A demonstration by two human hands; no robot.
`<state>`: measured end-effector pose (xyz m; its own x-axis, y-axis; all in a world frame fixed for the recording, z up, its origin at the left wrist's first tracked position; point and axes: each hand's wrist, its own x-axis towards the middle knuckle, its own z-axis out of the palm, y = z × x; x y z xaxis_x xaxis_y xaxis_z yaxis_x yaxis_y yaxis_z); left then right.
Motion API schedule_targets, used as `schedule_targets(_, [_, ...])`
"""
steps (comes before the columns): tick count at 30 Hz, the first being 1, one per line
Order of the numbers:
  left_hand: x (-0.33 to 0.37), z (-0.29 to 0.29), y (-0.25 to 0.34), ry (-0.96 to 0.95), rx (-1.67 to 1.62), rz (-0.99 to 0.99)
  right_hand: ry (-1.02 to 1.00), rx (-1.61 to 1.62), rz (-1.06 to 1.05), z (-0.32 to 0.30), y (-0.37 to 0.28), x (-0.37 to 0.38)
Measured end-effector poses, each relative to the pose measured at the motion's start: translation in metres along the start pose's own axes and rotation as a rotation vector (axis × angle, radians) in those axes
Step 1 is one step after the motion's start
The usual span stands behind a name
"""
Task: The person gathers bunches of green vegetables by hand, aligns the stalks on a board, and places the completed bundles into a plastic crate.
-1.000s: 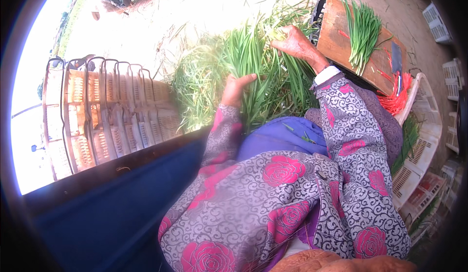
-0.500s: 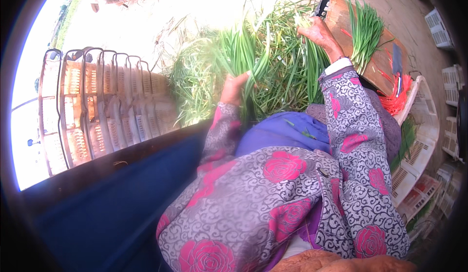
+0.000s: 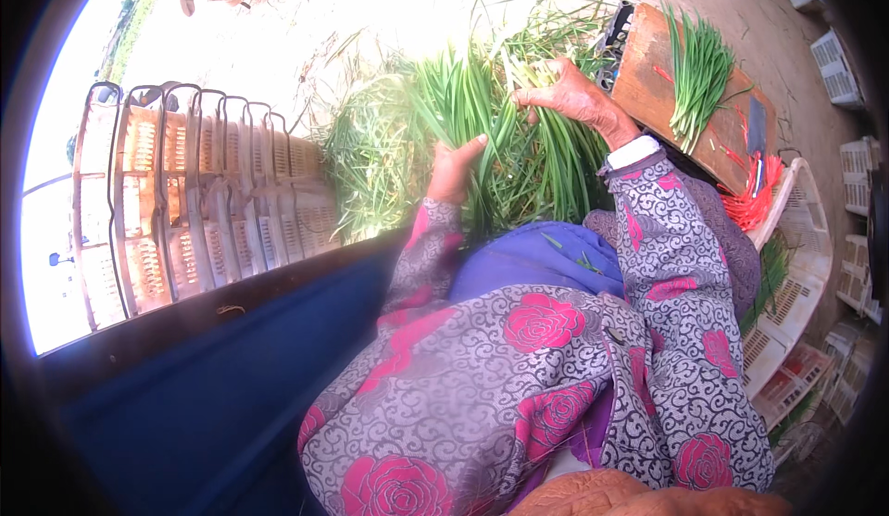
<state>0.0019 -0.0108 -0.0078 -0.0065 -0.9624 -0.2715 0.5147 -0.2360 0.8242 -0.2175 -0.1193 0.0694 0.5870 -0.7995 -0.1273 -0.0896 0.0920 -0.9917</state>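
Observation:
My left hand point(image 3: 452, 172) is closed around a thick bunch of green chives point(image 3: 458, 99), its leaves fanning up and away from me. To its right, my right hand point(image 3: 582, 101) grips a second bunch of chives point(image 3: 569, 160) near the pale stem ends, and its long leaves hang down toward my lap. The two hands are a short way apart. Beneath and behind them lies a loose heap of chives and grassy leaves point(image 3: 366, 160). On a brown wooden board point(image 3: 642, 67) at the right rests a separate chive bundle point(image 3: 699, 72).
A flat dark blade point(image 3: 757, 127) and red ties point(image 3: 752, 203) lie at the board's right end. White plastic crates point(image 3: 801, 238) stand along the right. Stacked crates with metal handles point(image 3: 199, 183) are at the left, behind a blue panel point(image 3: 231, 359). A blue cloth point(image 3: 537, 257) covers my lap.
My right hand has moved left and slightly down, bringing its chives closer to the left hand. My left hand has barely shifted and keeps its bunch.

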Motion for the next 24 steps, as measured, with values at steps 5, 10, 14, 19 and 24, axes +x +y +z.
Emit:
schedule_targets(5, [0.008, -0.006, -0.004, 0.125, 0.010, 0.080, 0.353, -0.646, -0.176, 0.037, 0.011, -0.009])
schedule_targets(10, [0.000, 0.002, 0.000, -0.082, 0.023, -0.011, 0.226, -0.141, -0.044, 0.023, 0.021, -0.002])
schedule_targets(14, [-0.007, 0.024, 0.016, -0.055, -0.009, -0.028, 0.127, 0.086, -0.014, 0.014, 0.011, -0.006])
schedule_targets(19, [-0.003, 0.012, 0.017, -0.057, -0.081, -0.009, 0.137, 0.032, -0.044, 0.022, 0.005, -0.008])
schedule_targets(24, [-0.003, 0.005, 0.021, -0.049, -0.122, 0.046, -0.371, -0.632, 0.386, 0.012, 0.044, -0.005])
